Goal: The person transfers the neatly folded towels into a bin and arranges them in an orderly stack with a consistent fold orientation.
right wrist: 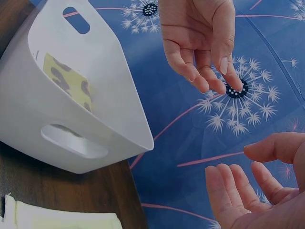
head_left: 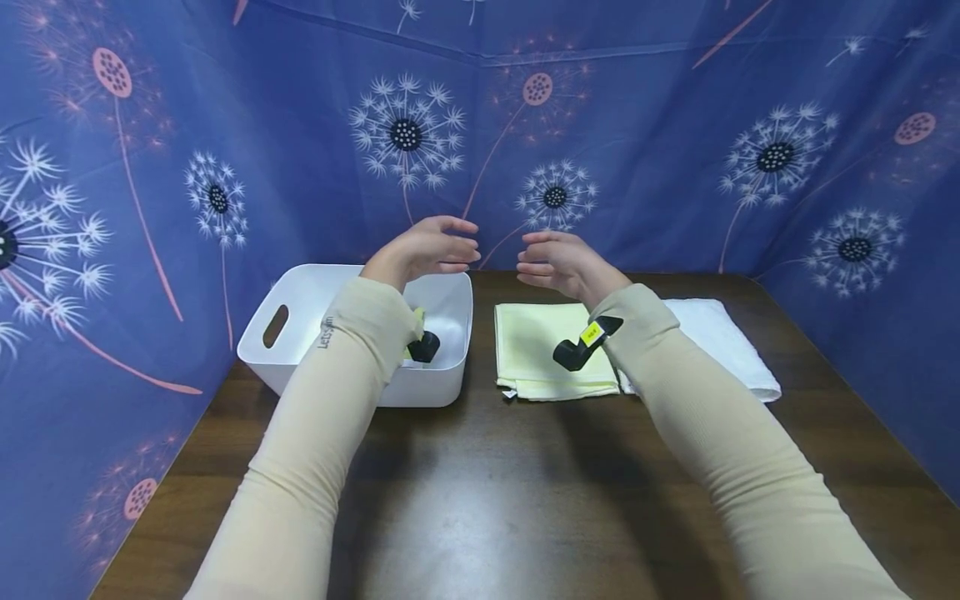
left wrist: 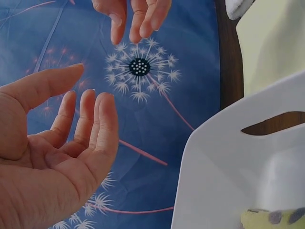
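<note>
Head view shows both hands empty, fingers loosely extended toward each other: the right hand [head_left: 558,262] is nearer the folded yellow cloth [head_left: 551,350], which lies lower and closer to the person, roughly square, without a clear long axis. The left hand [head_left: 431,246] hovers near the far rim of the white bin [head_left: 420,390]. Both things rest on a brown tabletop [head_left: 465,500] before a blue dandelion-print curtain [head_left: 645,150].

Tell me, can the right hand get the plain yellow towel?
Probably yes. The right hand is empty and raised near the plain yellow towel. Nothing lies on the part that shows, and the bin stands to its left, seemingly out of the way.
</note>
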A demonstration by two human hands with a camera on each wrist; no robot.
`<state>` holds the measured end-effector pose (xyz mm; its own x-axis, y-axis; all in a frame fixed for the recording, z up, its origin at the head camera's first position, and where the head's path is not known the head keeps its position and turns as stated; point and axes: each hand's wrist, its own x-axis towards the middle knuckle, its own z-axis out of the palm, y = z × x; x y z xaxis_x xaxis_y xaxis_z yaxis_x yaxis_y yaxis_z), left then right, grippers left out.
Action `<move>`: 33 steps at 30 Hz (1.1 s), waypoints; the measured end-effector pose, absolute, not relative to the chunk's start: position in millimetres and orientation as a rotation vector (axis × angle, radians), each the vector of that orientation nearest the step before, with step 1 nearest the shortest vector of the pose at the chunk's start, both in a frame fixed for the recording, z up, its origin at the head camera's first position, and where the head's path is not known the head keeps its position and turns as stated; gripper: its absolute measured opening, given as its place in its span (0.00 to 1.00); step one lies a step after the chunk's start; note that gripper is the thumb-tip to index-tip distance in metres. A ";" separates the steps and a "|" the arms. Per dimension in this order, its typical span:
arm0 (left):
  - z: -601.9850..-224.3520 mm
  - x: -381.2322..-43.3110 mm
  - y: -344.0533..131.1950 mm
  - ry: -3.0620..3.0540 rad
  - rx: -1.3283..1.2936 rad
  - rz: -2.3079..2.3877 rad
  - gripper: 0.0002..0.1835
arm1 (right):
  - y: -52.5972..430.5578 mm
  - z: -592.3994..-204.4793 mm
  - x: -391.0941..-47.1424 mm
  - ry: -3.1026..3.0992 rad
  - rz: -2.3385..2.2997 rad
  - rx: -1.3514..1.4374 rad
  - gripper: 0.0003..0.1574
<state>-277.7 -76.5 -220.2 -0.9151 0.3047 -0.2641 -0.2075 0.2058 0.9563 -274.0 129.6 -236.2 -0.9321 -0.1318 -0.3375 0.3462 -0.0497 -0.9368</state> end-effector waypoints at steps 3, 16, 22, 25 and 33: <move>-221.9 -277.0 -72.0 2.076 0.096 1.782 0.28 | 133.4 -236.0 -273.7 1.912 -2.057 0.245 0.30; -228.3 -277.6 -54.1 2.034 0.117 1.853 0.28 | 142.9 -234.5 -275.6 1.927 -2.067 0.265 0.27; -225.3 -275.7 -48.9 2.013 0.125 1.860 0.28 | 149.2 -234.7 -273.9 1.928 -2.062 0.271 0.28; -225.8 -275.6 -46.3 2.024 0.132 1.855 0.27 | 151.3 -233.9 -274.0 1.920 -2.066 0.280 0.28; -230.6 -276.0 -37.7 2.041 0.138 1.855 0.27 | 157.6 -231.1 -274.8 1.921 -2.063 0.302 0.26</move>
<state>-276.0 -37.7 -230.6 -0.9239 0.3204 -0.2093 -0.1780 0.1246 0.9761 -274.8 157.6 -231.1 -0.9312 -0.0785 -0.3561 0.3608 -0.0566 -0.9309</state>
